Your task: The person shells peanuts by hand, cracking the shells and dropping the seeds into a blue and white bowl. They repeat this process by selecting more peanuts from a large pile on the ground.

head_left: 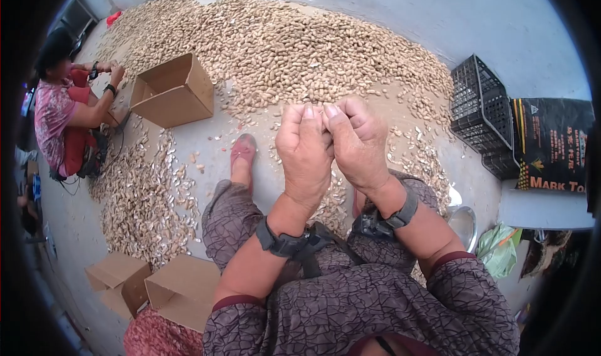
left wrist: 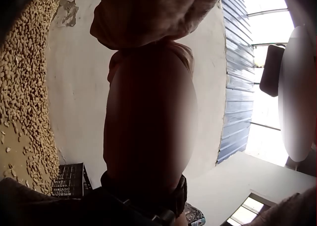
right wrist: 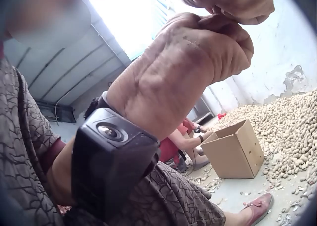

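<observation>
In the head view my left hand [head_left: 304,149] and right hand [head_left: 362,144] meet above the floor, thumbs side by side and fingers curled. A small peanut [head_left: 318,108] seems pinched between their tips, mostly hidden by the thumbs. The left wrist view has my right hand [left wrist: 148,107] dark in the middle, below my left hand [left wrist: 148,18]. Seen from the right wrist, my left hand [right wrist: 193,57] is curled, touching my right hand [right wrist: 233,3] at the top; the fingertips' contact is hidden.
A large peanut heap [head_left: 282,43] spreads along the wall. Scattered shells [head_left: 147,212] lie at left, near cardboard boxes [head_left: 181,108]. Another person [head_left: 66,112] crouches at far left. Black crates [head_left: 479,105], a sack [head_left: 554,143], a metal bowl [head_left: 463,224] and a green bag [head_left: 499,249] are at right.
</observation>
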The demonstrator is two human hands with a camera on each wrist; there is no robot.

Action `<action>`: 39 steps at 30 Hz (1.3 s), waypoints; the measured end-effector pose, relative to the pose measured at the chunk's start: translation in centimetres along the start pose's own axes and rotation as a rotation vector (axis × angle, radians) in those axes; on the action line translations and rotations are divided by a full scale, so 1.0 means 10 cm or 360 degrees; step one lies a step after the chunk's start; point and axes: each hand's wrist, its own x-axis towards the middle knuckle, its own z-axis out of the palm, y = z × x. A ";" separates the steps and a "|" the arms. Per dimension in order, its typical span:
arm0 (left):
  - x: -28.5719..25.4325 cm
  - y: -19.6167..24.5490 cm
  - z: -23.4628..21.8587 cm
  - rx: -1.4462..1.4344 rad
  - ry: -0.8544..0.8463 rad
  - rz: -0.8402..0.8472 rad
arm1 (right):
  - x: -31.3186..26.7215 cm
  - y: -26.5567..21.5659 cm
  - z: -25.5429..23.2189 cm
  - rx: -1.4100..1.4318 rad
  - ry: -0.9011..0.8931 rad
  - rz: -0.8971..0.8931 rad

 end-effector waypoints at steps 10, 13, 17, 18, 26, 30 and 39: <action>0.03 0.13 0.05 -0.0164 0.0216 -0.0349 | -0.06 -0.03 0.04 0.0011 -0.0008 -0.0089; 0.08 0.09 -0.04 -0.0078 0.0190 -0.0369 | -0.04 -0.04 0.02 0.0135 -0.0147 0.0032; 0.13 0.10 -0.10 -0.0161 -0.0041 -0.0502 | -0.01 -0.06 -0.05 0.0366 -0.0182 0.0281; 0.13 0.10 -0.10 0.0017 -0.0078 -0.0498 | 0.00 -0.05 -0.07 0.0377 -0.0204 0.0293; 0.12 0.14 -0.14 0.0185 -0.0061 -0.0673 | 0.03 -0.09 -0.20 -0.0116 -0.0218 -0.0166; 0.14 0.14 -0.12 0.0072 0.0122 -0.0780 | 0.02 -0.01 -0.22 -0.0353 -0.0257 -0.0542; 0.08 0.15 -0.06 0.0175 -0.0203 -0.0617 | 0.01 -0.07 -0.22 -0.0369 -0.0258 -0.0603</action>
